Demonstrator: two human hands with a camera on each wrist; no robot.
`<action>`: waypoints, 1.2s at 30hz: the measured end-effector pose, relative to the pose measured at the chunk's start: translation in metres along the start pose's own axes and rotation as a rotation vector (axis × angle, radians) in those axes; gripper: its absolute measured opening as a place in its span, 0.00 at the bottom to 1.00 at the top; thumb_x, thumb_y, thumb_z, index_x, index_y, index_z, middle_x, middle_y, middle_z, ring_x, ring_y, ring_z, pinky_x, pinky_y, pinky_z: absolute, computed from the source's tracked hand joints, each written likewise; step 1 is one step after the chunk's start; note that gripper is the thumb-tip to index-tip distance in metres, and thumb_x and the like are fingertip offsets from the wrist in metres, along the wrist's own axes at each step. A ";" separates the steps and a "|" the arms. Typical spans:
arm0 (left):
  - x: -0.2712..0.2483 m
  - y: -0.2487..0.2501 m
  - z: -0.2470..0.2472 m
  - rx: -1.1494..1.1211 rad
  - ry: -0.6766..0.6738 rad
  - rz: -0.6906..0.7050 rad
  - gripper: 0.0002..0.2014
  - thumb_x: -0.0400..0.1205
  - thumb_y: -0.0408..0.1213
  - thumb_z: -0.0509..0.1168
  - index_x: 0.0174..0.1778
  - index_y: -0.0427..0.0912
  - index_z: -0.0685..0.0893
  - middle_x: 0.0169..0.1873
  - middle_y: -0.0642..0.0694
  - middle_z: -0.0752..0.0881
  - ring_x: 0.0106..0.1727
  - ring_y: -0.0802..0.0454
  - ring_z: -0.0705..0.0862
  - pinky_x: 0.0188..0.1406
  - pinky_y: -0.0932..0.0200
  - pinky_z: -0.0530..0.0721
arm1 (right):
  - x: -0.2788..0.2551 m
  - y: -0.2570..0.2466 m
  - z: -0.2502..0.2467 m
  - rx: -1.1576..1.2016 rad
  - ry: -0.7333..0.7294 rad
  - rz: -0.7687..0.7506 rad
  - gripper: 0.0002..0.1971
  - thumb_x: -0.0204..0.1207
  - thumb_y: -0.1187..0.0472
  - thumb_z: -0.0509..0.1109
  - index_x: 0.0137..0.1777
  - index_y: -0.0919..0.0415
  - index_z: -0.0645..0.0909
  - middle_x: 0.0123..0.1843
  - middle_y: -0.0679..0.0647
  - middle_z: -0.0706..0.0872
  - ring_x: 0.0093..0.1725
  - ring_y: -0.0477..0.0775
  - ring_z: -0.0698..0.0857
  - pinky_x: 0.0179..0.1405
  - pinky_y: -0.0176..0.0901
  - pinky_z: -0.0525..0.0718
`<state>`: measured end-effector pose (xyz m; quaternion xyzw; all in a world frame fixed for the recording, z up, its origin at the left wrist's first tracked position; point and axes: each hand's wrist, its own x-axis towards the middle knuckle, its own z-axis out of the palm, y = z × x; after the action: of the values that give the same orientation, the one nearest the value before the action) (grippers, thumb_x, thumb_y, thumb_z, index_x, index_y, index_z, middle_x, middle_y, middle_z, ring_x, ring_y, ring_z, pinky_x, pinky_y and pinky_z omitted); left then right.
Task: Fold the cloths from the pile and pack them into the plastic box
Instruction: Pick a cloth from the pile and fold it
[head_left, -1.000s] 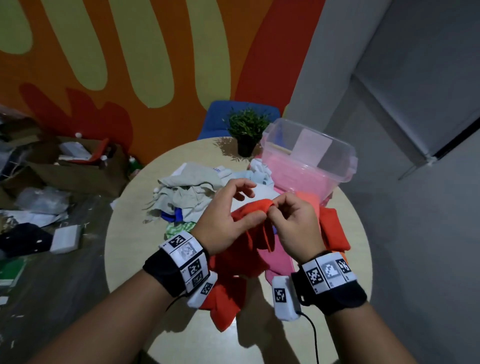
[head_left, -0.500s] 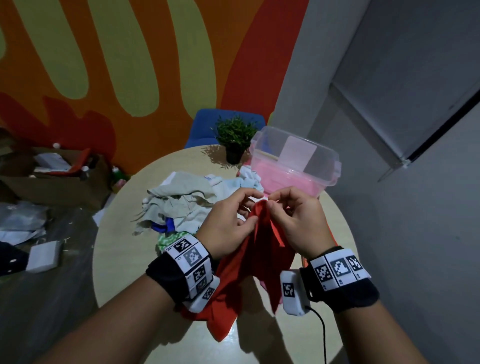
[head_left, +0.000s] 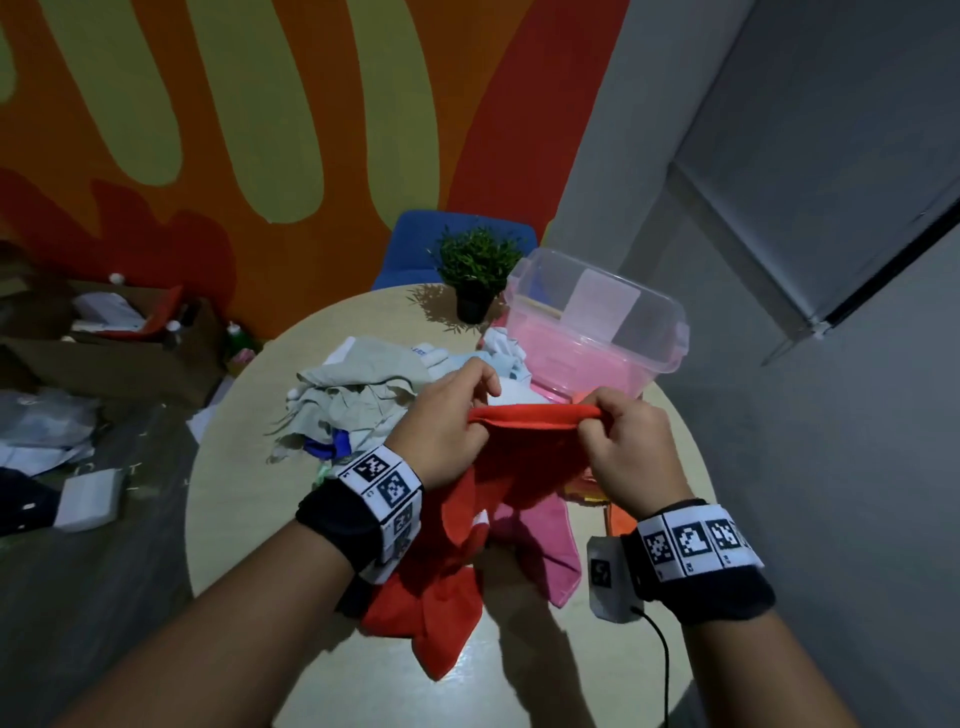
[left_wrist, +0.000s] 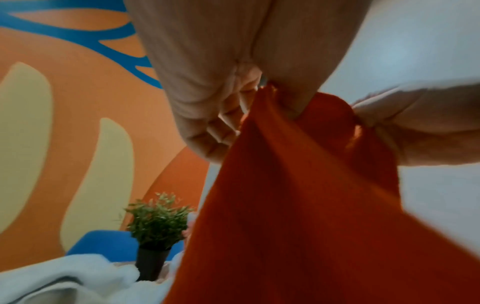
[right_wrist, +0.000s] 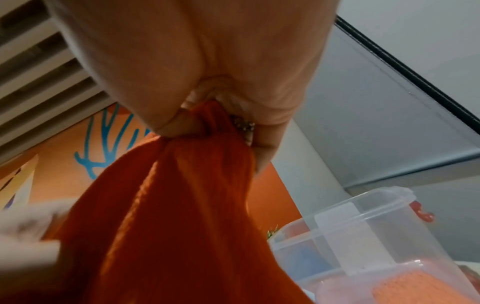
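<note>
A red cloth hangs above the round table, its top edge stretched between both hands. My left hand pinches the left end of that edge, and my right hand pinches the right end. In the left wrist view the left hand grips the red cloth; in the right wrist view the right hand grips the red cloth. The clear plastic box stands at the far right with pink cloth inside. The pile of cloths lies to the left of my hands.
A small potted plant stands at the table's far edge beside the box, with a blue chair behind it. A pink cloth and an orange one lie on the table under the red cloth. Cardboard boxes and clutter cover the floor at left.
My hands have drawn apart from pinching together at one point, so the red cloth's top edge is now pulled taut between them.
</note>
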<state>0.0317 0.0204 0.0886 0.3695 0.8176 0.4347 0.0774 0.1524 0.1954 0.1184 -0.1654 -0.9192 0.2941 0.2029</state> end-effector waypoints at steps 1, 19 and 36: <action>0.002 -0.005 -0.002 0.027 0.042 -0.025 0.18 0.70 0.23 0.65 0.49 0.49 0.78 0.42 0.53 0.83 0.41 0.57 0.80 0.42 0.62 0.74 | 0.002 0.001 -0.003 0.022 0.042 0.019 0.12 0.72 0.71 0.66 0.38 0.51 0.82 0.29 0.42 0.81 0.32 0.42 0.80 0.36 0.42 0.73; 0.004 -0.030 -0.027 -0.114 0.272 -0.170 0.05 0.85 0.38 0.68 0.45 0.50 0.87 0.34 0.54 0.87 0.32 0.60 0.84 0.34 0.59 0.80 | -0.001 0.045 -0.035 0.150 0.264 0.060 0.05 0.79 0.54 0.73 0.45 0.55 0.83 0.39 0.49 0.87 0.40 0.46 0.83 0.45 0.43 0.79; 0.008 -0.008 -0.046 -0.286 0.232 -0.293 0.08 0.83 0.30 0.70 0.43 0.47 0.91 0.28 0.49 0.91 0.30 0.53 0.88 0.34 0.56 0.89 | -0.016 0.054 -0.055 0.341 0.219 0.012 0.12 0.85 0.59 0.66 0.42 0.43 0.85 0.37 0.37 0.89 0.38 0.39 0.84 0.43 0.37 0.82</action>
<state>0.0009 -0.0068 0.1117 0.1799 0.7961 0.5696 0.0969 0.2016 0.2566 0.1217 -0.1649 -0.8276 0.4270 0.3250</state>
